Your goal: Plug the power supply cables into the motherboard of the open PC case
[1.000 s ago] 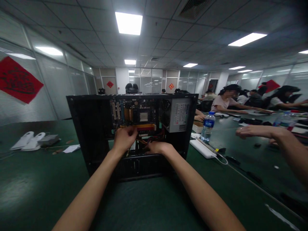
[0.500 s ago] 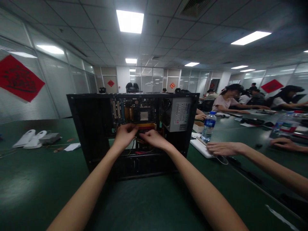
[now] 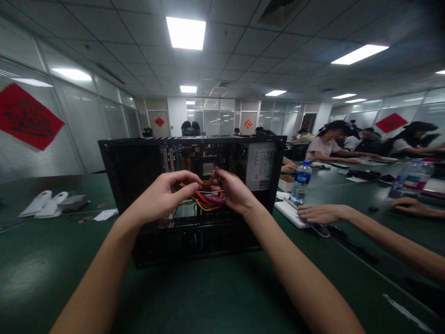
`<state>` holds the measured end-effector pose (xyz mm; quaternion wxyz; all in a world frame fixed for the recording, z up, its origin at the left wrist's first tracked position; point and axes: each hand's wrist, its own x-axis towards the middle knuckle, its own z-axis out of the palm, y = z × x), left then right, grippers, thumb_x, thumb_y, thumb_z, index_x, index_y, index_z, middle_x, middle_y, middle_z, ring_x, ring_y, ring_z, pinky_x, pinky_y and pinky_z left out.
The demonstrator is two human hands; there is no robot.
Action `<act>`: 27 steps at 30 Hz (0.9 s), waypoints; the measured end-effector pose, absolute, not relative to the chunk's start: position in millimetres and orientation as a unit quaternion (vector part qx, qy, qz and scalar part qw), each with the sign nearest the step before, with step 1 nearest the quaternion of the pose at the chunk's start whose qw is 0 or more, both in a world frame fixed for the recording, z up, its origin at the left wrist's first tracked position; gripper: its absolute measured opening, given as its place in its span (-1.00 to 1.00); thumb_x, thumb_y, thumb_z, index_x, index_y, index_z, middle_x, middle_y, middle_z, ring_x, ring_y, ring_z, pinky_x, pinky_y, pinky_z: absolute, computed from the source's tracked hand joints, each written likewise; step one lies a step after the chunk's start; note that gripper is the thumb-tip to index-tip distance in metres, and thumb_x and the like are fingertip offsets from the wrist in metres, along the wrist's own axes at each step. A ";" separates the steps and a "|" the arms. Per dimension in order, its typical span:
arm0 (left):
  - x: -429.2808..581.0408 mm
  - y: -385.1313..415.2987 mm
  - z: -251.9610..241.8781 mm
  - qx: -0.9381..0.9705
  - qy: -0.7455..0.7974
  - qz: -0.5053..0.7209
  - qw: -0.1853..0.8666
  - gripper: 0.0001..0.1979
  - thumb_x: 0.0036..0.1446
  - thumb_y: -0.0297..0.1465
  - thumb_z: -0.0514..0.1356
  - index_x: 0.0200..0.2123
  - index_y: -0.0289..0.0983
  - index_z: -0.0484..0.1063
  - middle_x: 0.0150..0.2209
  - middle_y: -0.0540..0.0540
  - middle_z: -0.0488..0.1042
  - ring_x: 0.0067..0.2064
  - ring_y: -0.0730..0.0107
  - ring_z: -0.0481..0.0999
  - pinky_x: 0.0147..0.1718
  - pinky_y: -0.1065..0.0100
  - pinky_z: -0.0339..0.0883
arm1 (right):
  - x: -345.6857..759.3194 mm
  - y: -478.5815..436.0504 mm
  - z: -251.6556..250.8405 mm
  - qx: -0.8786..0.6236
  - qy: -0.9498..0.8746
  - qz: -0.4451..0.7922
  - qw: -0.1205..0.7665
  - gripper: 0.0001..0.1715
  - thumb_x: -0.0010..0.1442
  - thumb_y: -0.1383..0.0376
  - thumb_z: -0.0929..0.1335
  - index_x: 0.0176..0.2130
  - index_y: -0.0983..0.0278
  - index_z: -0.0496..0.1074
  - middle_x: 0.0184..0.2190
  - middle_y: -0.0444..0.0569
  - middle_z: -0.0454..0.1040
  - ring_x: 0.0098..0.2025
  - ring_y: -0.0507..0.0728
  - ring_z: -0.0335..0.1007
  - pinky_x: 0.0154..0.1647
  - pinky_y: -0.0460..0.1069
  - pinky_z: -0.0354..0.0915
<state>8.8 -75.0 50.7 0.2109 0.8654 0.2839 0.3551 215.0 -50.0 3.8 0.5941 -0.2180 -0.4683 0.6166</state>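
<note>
An open black computer case [image 3: 116, 185] stands upright on the green table in front of me. Between my hands, at its opening, hangs a bundle of coloured power cables [image 3: 208, 202], orange, yellow, red and purple. My left hand [image 3: 158, 195] curls over the bundle's left end, thumb and forefinger closed on it. Fingers bent, my right hand [image 3: 238, 190] grips the right end; its palm hides part of the wires. Behind them are the motherboard [image 3: 219, 154], with a square silver processor [image 3: 208, 169], and the power supply [image 3: 260, 164] at the upper right.
Right of the case are a blue-capped water bottle [image 3: 301, 183], a white flat item [image 3: 290, 214] and another person's hand [image 3: 321, 214] on it. White objects [image 3: 52, 204], a grey block [image 3: 72, 202] and paper [image 3: 105, 214] lie at left. Co-workers sit farther back.
Both hands have come up and out from low inside the case, with the cable bundle now drawn out between them. The case has tilted or shifted slightly. The neighbour's hand stays put.
</note>
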 end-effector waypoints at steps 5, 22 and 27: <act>2.9 -81.6 54.8 0.866 0.300 0.332 0.222 -0.64 0.20 -0.12 0.22 -0.11 -0.27 0.53 -0.22 -0.12 0.60 -0.22 0.27 0.57 -0.22 0.30 0.47 | 220.3 -58.9 10.8 -0.238 -0.505 0.594 0.579 -0.50 -0.02 -0.04 0.52 -0.36 0.30 0.40 -0.47 -0.20 0.35 -0.54 -0.08 0.22 -0.53 -0.15 0.16; 15.4 -85.8 49.6 0.824 0.313 0.426 0.206 -0.63 0.13 -0.10 0.27 -0.20 -0.30 0.49 -0.40 -0.03 0.51 -0.45 0.42 0.45 -0.51 0.46 0.32 | 215.0 -97.0 23.2 -0.311 -0.819 0.232 0.423 -0.59 0.34 0.04 0.29 -0.11 0.30 0.51 -0.26 -0.04 0.54 -0.26 0.07 0.40 -0.24 -0.05 0.29; 18.1 -92.5 51.6 0.829 0.301 0.400 0.249 -0.63 0.16 -0.13 0.26 -0.10 -0.28 0.49 -0.29 -0.07 0.55 -0.35 0.35 0.54 -0.42 0.41 0.44 | 217.4 -106.0 25.9 -0.306 -0.798 0.309 0.417 -0.54 0.23 -0.04 0.38 -0.33 0.33 0.48 -0.47 -0.12 0.44 -0.45 0.01 0.30 -0.45 -0.10 0.21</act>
